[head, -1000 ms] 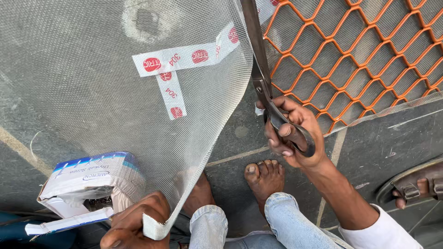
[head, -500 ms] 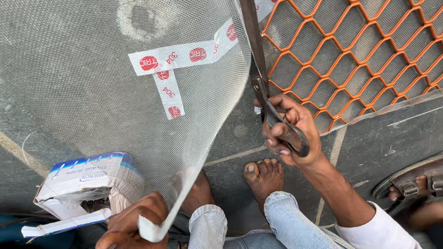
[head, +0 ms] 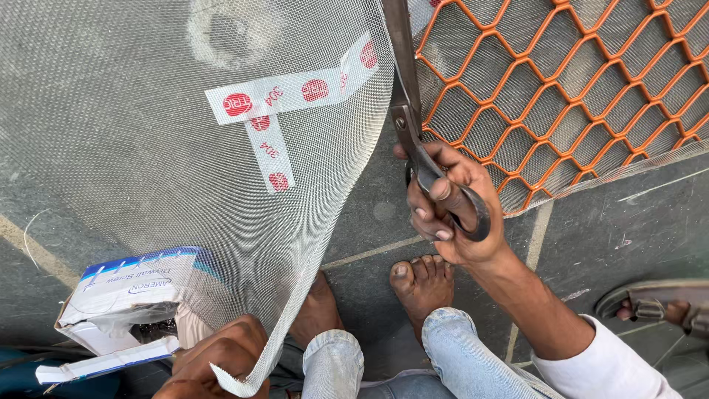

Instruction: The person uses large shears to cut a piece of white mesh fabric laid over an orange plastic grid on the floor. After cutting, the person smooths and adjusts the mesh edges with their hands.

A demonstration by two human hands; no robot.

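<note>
On stone floor: right hand (head: 454,210) grips scissors (head: 413,140), blades up along mesh (head: 148,133) edge beside orange grille (head: 561,96). Left hand (head: 214,362) pinches mesh's lower corner, next to torn box (head: 133,299).

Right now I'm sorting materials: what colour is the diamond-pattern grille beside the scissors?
Orange, a diamond-mesh grille, clearest in the head view.

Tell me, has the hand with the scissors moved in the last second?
Barely. The right hand on the scissors has crept slightly toward the bare foot on the floor, away from the orange grille.
</note>
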